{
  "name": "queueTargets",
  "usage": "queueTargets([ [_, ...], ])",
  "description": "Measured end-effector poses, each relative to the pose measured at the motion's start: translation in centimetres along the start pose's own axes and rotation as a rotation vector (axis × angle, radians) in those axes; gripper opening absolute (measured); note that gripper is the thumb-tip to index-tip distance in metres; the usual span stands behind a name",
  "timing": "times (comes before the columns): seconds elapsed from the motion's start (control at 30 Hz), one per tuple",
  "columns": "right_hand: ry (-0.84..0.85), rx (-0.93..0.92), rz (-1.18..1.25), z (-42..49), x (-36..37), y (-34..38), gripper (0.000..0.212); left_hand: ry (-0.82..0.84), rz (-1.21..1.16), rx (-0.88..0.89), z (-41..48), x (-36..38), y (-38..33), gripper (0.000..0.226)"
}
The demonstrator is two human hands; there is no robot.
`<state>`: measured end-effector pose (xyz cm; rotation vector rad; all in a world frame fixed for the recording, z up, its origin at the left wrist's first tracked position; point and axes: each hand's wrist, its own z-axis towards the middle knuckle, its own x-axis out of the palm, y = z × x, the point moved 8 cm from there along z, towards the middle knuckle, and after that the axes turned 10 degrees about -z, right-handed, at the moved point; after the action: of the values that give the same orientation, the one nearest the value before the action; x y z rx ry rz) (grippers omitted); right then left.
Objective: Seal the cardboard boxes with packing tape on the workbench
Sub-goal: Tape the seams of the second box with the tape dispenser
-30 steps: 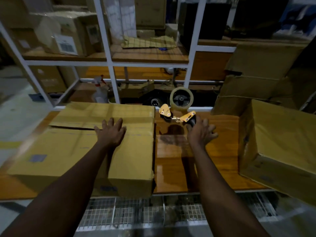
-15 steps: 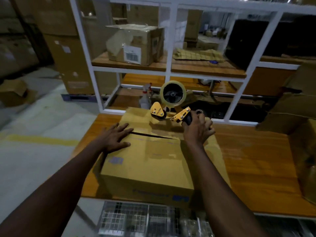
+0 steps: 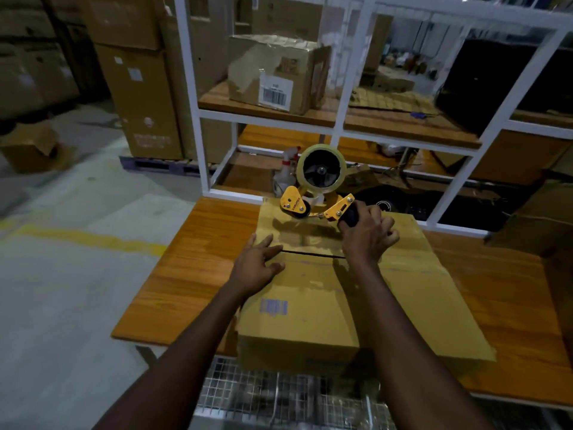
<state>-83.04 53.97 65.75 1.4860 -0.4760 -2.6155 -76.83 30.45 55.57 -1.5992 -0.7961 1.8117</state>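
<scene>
The box [image 3: 310, 305] sits at the tabletop's [image 3: 201, 268] near edge, bare wood on both sides, left hand [image 3: 255, 265] flat with fingers spread beside the open seam [image 3: 313, 255], right hand [image 3: 366, 234] clamped round the tape gun [image 3: 313, 193] near its far edge.

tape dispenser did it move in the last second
Yes. The tape dispenser in the right hand went left: from over bare workbench to above the cardboard box, its far flap, nearer the spray bottle.
</scene>
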Motion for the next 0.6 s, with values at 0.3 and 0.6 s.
queueTargets([
  [0.3, -0.027, -0.037, 0.06, 0.4, -1.6, 0.8, 0.042, -0.135, 0.004, -0.075, -2.4, 2.9, -3.4, 0.042],
  [0.6, -0.105, -0.041, 0.145, 1.8, -4.0, 1.9, 0.041, -0.316, -0.969, -0.442, -0.4, -3.6, -3.8, 0.035],
])
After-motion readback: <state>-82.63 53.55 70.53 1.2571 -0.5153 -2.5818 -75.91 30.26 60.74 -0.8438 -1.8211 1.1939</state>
